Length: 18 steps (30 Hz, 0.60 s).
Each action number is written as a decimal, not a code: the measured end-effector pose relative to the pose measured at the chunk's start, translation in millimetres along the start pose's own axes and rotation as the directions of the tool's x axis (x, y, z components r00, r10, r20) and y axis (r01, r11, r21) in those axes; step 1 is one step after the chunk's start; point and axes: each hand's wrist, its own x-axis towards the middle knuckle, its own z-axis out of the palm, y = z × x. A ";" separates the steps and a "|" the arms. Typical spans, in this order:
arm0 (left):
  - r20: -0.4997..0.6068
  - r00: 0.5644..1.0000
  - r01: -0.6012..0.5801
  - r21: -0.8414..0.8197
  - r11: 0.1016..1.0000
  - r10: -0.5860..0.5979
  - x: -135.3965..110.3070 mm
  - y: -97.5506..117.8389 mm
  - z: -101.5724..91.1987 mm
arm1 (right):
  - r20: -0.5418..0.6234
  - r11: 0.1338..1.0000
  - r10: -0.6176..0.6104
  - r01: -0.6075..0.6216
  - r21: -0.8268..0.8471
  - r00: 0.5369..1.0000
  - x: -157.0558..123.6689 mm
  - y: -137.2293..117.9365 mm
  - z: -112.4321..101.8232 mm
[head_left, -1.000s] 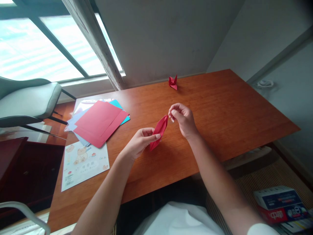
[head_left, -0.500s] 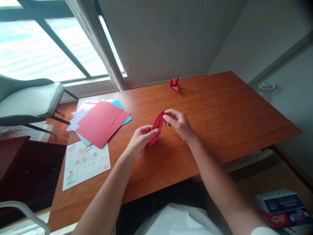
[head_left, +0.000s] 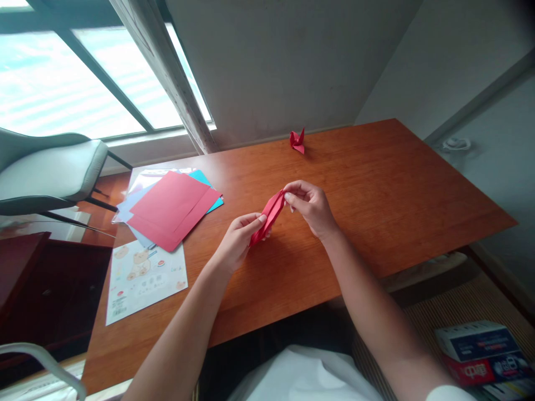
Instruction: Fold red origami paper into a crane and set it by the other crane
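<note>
A narrow folded red paper piece [head_left: 267,216] hangs just above the wooden table [head_left: 376,189], held at both ends. My left hand [head_left: 238,240] pinches its lower end between thumb and fingers. My right hand [head_left: 311,205] pinches its upper tip, fingers curled together. A finished red folded paper figure [head_left: 297,140] stands near the table's far edge, beyond both hands.
A stack of coloured sheets with red on top [head_left: 169,207] lies at the table's left, and a printed instruction sheet [head_left: 142,278] in front of it. A grey chair [head_left: 50,172] stands left by the window. Boxes [head_left: 480,351] sit on the floor at lower right.
The red piece has tilted flatter and turned edge-on. My right hand moved from its side to pinch the upper tip; my left hand kept its grip lower down.
</note>
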 end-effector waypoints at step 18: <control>0.061 0.996 0.064 -0.086 0.994 -0.059 -2.5 3.5 -1.7 | 0.017 0.994 -0.100 0.101 -0.038 0.995 -2.1 -4.9 -2.1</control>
